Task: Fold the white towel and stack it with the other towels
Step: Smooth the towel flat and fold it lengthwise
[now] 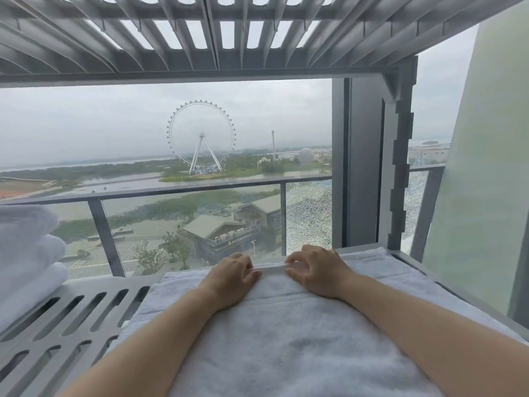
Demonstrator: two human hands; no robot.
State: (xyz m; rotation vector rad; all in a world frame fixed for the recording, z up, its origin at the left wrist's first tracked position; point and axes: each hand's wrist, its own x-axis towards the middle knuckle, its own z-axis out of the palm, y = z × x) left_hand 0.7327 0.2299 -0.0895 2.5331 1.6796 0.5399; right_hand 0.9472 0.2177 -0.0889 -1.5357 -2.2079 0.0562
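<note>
The white towel (pixel 286 333) is thick terry with a flat woven band across it, lying spread over the lower centre and lower right of the frame on a grey slatted shelf (pixel 71 316). Its far edge, near the middle of the frame, forms a narrow raised strip.

The left hand (pixel 233 273) rests knuckles-up on that far edge, fingers curled onto the strip. The right hand (pixel 315 270), just beside it, pinches the same strip between thumb and fingertips, the other fingers arched. Both forearms lie over the towel and cover part of its middle.

At the left edge of the frame a stack of folded white towels (pixel 28 253) sits on the same shelf, well apart from the spread towel, with bare slots between them. Another slatted shelf (pixel 200 32) spans the upper frame. Beyond is a glass balcony railing (pixel 171 190), with a Ferris wheel (pixel 201 138) in the distance. A grey post (pixel 369 167) stands at the right.

The towel's long axis runs from the bottom of the frame up toward the hands.
</note>
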